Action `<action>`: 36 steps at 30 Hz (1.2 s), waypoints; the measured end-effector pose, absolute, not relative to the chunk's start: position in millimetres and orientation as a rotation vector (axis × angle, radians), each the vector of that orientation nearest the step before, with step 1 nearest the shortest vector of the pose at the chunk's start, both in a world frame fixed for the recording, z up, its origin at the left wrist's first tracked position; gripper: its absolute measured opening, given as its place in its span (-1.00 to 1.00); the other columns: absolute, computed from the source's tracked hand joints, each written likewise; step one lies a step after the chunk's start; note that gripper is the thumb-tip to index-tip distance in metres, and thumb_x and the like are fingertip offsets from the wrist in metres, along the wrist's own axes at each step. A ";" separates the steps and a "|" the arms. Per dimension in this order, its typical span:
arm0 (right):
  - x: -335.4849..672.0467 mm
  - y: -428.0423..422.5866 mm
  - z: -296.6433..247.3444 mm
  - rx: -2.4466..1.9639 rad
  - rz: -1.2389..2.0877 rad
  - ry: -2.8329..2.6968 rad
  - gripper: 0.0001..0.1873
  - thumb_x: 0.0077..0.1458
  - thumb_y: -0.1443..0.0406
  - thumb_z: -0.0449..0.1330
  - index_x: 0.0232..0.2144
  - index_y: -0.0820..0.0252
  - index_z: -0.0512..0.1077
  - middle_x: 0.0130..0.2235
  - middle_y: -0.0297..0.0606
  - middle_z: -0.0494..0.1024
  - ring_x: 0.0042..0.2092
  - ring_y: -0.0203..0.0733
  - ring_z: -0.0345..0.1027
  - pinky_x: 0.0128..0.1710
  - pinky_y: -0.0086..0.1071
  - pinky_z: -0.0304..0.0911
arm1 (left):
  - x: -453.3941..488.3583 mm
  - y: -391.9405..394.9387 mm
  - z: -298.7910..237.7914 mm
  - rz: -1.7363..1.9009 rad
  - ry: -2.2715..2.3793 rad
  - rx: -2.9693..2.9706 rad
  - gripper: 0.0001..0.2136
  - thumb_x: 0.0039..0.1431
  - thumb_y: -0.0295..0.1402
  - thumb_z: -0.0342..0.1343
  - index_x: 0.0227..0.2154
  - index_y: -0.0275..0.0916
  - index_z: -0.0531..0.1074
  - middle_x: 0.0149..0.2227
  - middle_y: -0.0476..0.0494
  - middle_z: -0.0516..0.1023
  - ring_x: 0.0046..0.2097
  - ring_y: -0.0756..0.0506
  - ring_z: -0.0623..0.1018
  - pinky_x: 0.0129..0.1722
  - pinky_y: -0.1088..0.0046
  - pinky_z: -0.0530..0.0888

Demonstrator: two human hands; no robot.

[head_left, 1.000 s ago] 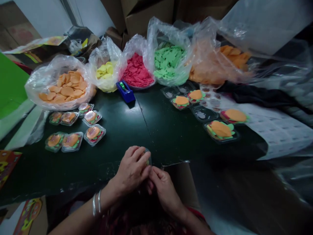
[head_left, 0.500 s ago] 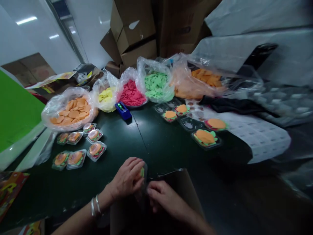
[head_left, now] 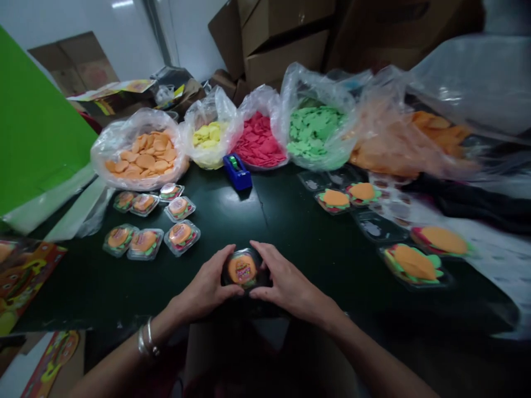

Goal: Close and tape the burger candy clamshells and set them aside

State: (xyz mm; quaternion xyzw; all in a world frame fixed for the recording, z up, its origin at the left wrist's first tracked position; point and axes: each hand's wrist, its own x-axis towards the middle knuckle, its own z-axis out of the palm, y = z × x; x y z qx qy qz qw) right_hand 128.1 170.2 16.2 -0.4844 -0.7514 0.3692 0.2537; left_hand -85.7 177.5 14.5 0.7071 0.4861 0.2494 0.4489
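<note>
Between my two hands, near the front of the dark table (head_left: 286,221), is a clear plastic box with a toy burger (head_left: 243,270) inside. A printed round label shows on its orange top. My left hand (head_left: 211,279) curves round the box's left side, thumb at the near edge. My right hand (head_left: 286,284) grips the right side the same way. To the left lie several closed boxed burgers (head_left: 181,236). Open clear trays with layered foam burgers (head_left: 416,264) lie to the right, some lids spread flat beside them.
Along the back stand plastic bags of orange discs (head_left: 145,157), yellow pieces (head_left: 207,134), red pieces (head_left: 259,141) and green pieces (head_left: 317,130). A blue tape dispenser (head_left: 238,172) sits before them. Printed sheets (head_left: 485,243) lie at right, cardboard boxes (head_left: 286,55) behind.
My right hand has come up from below the table edge to the box's right side. The box now lies label up between both hands. The view has shifted too.
</note>
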 end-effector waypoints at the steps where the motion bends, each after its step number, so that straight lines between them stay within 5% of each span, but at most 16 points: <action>1: 125.8 172.7 15.1 -1.346 0.985 -2.088 -0.02 -0.22 0.30 0.40 0.23 0.09 0.06 0.16 -0.04 0.22 0.12 0.05 0.22 0.07 -0.11 0.21 | -85.4 177.9 13.7 0.651 1.135 1.645 -0.19 -0.19 -0.38 0.37 0.19 -0.15 0.18 0.21 -0.33 0.27 0.20 -0.28 0.30 0.20 0.06 0.20; 6: 117.6 174.7 10.7 -1.329 0.825 -2.217 -0.15 -0.24 0.27 0.40 0.13 0.12 0.20 0.02 -0.12 0.35 -0.03 -0.01 0.33 -0.04 -0.16 0.30 | -78.8 180.8 12.4 0.930 1.040 1.038 -0.40 -0.12 -0.38 0.32 0.07 -0.16 0.34 0.19 -0.30 0.31 0.14 -0.21 0.38 0.10 0.24 0.34; 10: 117.1 161.8 7.0 -1.261 0.646 -2.174 -0.10 -0.25 0.33 0.41 0.14 0.13 0.13 0.04 -0.09 0.31 0.00 0.00 0.30 -0.04 -0.15 0.31 | -69.5 180.6 14.9 0.935 1.075 0.856 -0.72 -0.01 -0.28 0.25 -0.23 -0.30 0.52 -0.24 -0.19 0.59 -0.21 -0.11 0.54 -0.15 0.38 0.44; 19: 111.2 156.2 18.5 -1.307 0.445 -2.213 -0.21 -0.25 0.32 0.38 0.07 0.12 0.19 -0.03 -0.11 0.37 -0.07 0.02 0.34 -0.12 -0.13 0.37 | -54.0 186.5 12.7 1.039 1.044 0.821 -0.81 -0.13 -0.31 0.32 -0.55 -0.32 0.48 -0.54 0.00 0.49 -0.48 0.05 0.40 -0.40 0.54 0.33; 29: 109.0 159.3 11.0 -1.293 0.436 -2.144 -0.16 -0.23 0.31 0.39 0.11 0.14 0.15 0.00 -0.10 0.35 -0.04 0.02 0.33 -0.08 -0.14 0.36 | -54.6 172.4 16.8 0.975 0.981 0.810 -0.68 0.02 -0.21 0.23 -0.19 -0.28 0.50 -0.23 -0.14 0.56 -0.24 -0.07 0.51 -0.22 0.43 0.43; 36: 115.3 141.5 14.1 -1.313 0.423 -2.196 -0.10 -0.24 0.18 0.42 0.14 0.17 0.14 0.07 -0.01 0.32 0.04 0.07 0.27 -0.03 -0.09 0.30 | -43.5 152.8 12.6 1.045 0.989 0.680 -0.65 -0.01 -0.21 0.26 -0.18 -0.27 0.48 -0.23 -0.16 0.55 -0.28 -0.08 0.52 -0.30 0.41 0.47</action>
